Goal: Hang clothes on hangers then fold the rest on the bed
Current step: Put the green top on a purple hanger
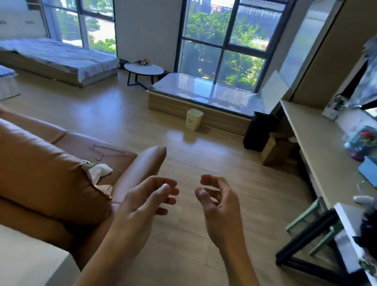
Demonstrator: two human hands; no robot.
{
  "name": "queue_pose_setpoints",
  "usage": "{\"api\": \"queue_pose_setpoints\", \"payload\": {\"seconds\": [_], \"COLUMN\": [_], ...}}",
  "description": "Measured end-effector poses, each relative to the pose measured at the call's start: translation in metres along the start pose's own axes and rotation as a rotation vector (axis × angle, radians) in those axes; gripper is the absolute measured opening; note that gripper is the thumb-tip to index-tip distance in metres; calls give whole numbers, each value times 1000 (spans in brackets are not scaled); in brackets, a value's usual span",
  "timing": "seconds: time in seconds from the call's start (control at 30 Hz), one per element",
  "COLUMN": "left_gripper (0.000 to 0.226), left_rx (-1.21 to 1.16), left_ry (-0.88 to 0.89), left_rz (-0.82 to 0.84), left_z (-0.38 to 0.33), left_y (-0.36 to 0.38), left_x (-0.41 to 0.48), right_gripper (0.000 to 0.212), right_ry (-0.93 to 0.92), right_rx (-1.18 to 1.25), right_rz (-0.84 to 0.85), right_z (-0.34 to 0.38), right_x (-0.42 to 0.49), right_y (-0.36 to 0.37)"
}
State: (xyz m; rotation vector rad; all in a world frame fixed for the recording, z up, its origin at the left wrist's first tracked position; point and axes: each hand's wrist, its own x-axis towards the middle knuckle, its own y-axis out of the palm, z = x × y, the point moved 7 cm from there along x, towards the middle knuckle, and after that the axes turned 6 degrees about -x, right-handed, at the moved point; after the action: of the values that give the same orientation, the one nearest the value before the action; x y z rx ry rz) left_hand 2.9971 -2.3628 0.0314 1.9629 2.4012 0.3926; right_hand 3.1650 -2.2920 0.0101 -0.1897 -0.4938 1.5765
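The left hand (146, 199) and right hand (220, 209) are being held up over the floor (139, 119), fingers loosely curled and spread, nothing being gripped; a wire hanger (108, 152) and white cloth (102, 170) are lying on the sofa (41, 162) seat, just apart; bed (59, 56) way back left.

No wording can be read from where I stand.

Pale wall panel (13, 29) behind the bed (59, 56): two small groups of dark marks, one to the left and one further right. Both are too blurred to read, and I cannot tell whether they are letters or a pattern.

Small cream bin (194, 119) on the floor (139, 119): a few dark dots on its front forming a little face. It is a printed sign only, with no lettering beside it.
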Motion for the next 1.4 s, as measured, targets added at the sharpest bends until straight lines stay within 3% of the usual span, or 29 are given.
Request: {"api": "queue_pose_setpoints", "payload": {"seconds": [0.27, 0.37, 0.5, 0.9, 1.1, 1.2, 1.4], "left_gripper": [54, 39, 49, 41, 39, 24, 21], "left_rx": [-27, -75, -68, -30, -11, 11, 11], "left_ry": [-107, -140, -154, -216, -190, -165, -146], "left_rz": [-95, -77, -62, -21, -113, -160, -368], "left_z": [76, 104, 122, 192, 213, 208, 210], "left_y": [-18, -17, -9, 45, 69, 76, 39], "left_x": [155, 232, 347, 627, 767, 834, 941], "right_gripper": [23, 23, 22, 22, 24, 27, 23], "right_ry": [37, 53, 81, 131, 38, -5, -49], "right_rx": [30, 27, -7, 41, 10, 7, 55], "right_rz": [42, 57, 35, -9, 112, 197, 369], "right_z": [-60, -79, -93, -161, -182, -177, -162], "right_x": [148, 215, 325, 595, 758, 840, 963], "right_y": [42, 63, 68, 79, 98, 110, 175]}}
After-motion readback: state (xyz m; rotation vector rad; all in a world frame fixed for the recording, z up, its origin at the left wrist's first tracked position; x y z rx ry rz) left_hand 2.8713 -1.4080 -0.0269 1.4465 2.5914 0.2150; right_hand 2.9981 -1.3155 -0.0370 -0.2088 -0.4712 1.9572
